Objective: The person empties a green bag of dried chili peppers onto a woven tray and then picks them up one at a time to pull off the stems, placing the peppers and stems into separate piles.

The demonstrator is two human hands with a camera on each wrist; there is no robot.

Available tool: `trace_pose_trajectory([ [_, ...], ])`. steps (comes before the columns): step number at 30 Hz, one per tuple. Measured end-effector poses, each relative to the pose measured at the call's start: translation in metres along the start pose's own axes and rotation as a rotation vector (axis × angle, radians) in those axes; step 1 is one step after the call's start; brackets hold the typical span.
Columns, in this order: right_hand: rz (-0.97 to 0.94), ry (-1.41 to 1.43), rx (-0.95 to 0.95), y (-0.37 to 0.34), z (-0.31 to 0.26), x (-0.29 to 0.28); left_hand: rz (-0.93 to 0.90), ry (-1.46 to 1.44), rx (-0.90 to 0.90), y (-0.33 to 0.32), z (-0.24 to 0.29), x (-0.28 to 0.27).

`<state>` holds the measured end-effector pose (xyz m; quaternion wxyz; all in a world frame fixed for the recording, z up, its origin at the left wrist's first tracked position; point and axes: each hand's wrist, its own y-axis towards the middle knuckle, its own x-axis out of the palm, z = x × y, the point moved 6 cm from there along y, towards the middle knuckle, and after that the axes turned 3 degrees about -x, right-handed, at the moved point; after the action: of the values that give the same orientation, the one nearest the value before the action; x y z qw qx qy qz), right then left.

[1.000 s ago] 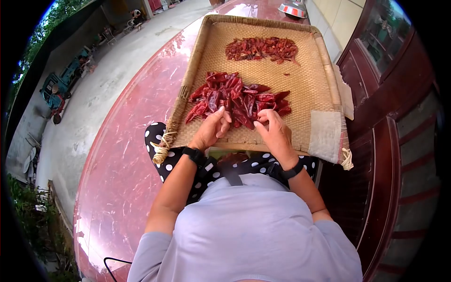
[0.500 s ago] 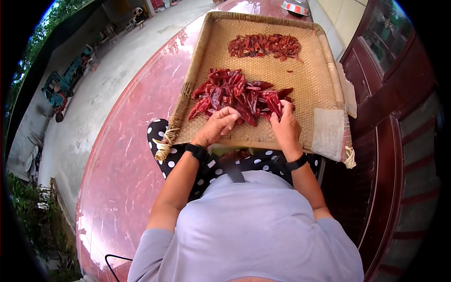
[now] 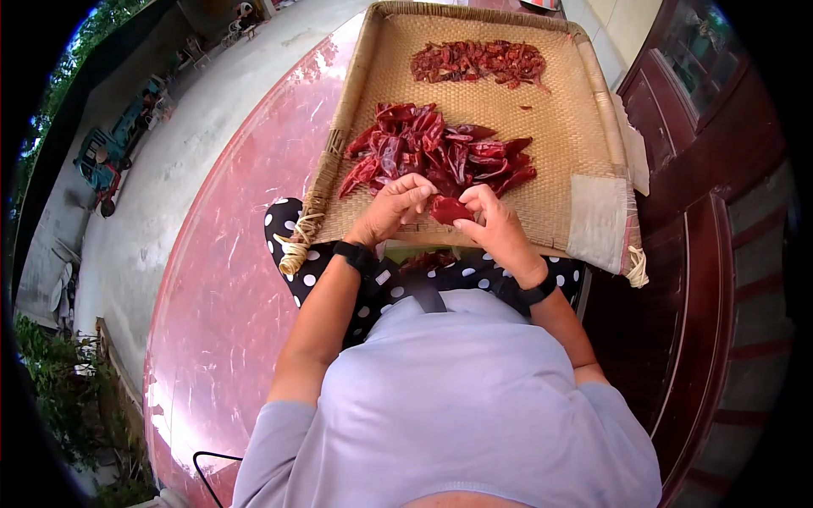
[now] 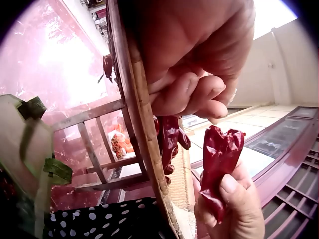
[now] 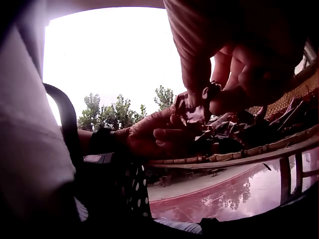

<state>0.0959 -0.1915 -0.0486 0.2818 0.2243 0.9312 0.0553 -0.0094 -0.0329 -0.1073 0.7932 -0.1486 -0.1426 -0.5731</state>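
My right hand [image 3: 501,230] pinches a dried red chili [image 3: 450,210] between thumb and fingers, just above the near edge of the woven tray [image 3: 555,127]. In the left wrist view the upper end of this chili [image 4: 223,144] looks ragged and open. Close to that end is my left hand [image 3: 389,210], its fingers curled and the thumb near the index fingertip; nothing shows between them. A pile of whole dried chilies [image 3: 423,148] lies on the tray just beyond both hands. Farther back sits a flatter heap of smaller red chili pieces [image 3: 478,63].
The tray's near edge lies over the person's polka-dot trouser legs [image 3: 292,229]. Below it, between the legs, dark red pieces [image 3: 428,260] show in a greenish container. A pale cloth patch [image 3: 597,218] covers the tray's near right corner. Dark red doors [image 3: 677,279] stand at right.
My right hand has reached into the right side of the pile, gripped a chili and brought it back toward my left hand. The left hand has stayed near the tray's front.
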Motion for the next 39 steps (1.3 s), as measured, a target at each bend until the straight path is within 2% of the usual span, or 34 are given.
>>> trace_pose_trajectory([
  [4, -0.132, -0.131, -0.26, -0.009, -0.017, 0.01, 0.052, -0.01, 0.021, -0.001, 0.004, -0.002],
  [5, -0.165, -0.11, -0.259, -0.012, -0.016, 0.016, 0.052, -0.007, 0.018, -0.001, 0.006, -0.001],
  [8, -0.23, -0.323, -0.351, -0.017, -0.022, 0.028, 0.066, -0.007, 0.012, -0.002, 0.005, 0.0],
  [15, -0.274, -0.334, -0.435, -0.021, -0.009, 0.043, 0.079, -0.013, 0.016, 0.0, 0.003, -0.002],
  [18, -0.328, -0.319, -0.362, -0.02, -0.008, 0.04, 0.081, -0.002, 0.013, 0.0, 0.003, -0.002],
  [21, -0.069, -0.283, -0.278, -0.009, -0.005, 0.013, 0.078, -0.004, 0.022, -0.001, 0.003, -0.002],
  [23, 0.142, -0.473, -0.234, 0.002, -0.001, -0.012, 0.077, -0.002, 0.023, -0.002, 0.005, 0.0],
  [26, 0.24, -0.639, -0.217, 0.02, 0.02, -0.035, 0.075, 0.006, 0.02, 0.0, 0.003, -0.002],
  [29, 0.21, -0.708, -0.187, 0.032, 0.049, -0.04, 0.062, 0.004, 0.019, 0.001, 0.0, -0.004],
  [35, 0.133, -0.68, -0.163, 0.037, 0.051, -0.042, 0.063, -0.005, 0.007, -0.002, 0.002, -0.002],
  [39, 0.109, -0.704, -0.08, 0.035, 0.053, -0.042, 0.067, -0.001, 0.009, 0.0, 0.002, -0.003],
])
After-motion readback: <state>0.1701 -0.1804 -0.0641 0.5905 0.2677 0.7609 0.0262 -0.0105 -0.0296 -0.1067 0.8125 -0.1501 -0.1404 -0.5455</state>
